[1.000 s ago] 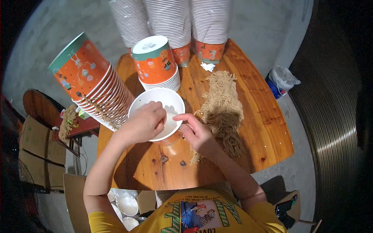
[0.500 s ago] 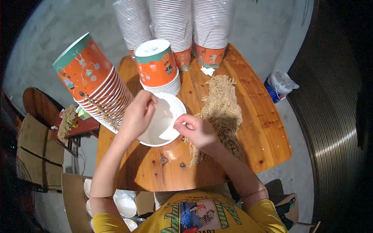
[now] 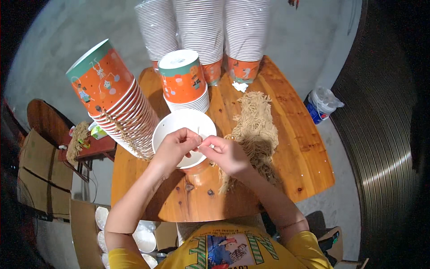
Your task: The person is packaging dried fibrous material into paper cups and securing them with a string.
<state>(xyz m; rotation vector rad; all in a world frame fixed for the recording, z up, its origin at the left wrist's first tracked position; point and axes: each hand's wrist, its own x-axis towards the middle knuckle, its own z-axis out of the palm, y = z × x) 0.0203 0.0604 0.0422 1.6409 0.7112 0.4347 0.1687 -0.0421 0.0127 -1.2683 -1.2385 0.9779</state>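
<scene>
My left hand (image 3: 178, 149) and my right hand (image 3: 225, 154) meet over the mouth of a white-lined paper bucket (image 3: 169, 125) that stands upright on the table. Both hands are closed in a pinch, fingertips almost touching. A short, pale end of cord (image 3: 198, 130) sticks up between them; the rest is hidden by the fingers. Just right of the bucket lies a heap of tan cords (image 3: 254, 117), partly in the shadow of my right arm. Left of my left hand leans a tall stack of orange and green paper buckets (image 3: 112, 85), with cords draped along its side.
Behind the bucket stands a shorter stack of upturned buckets (image 3: 182, 85). Tall plastic-wrapped stacks (image 3: 199, 31) rise at the table's far edge, with a crumpled white scrap (image 3: 240, 86) before them. A lidded pail (image 3: 321, 105) sits on the floor at right. Cardboard boxes (image 3: 42, 170) stand at left.
My left hand has come down and right from the bucket's far left side to meet my right hand. The fingertips, apart before, are now together, and a cord end shows between them.
</scene>
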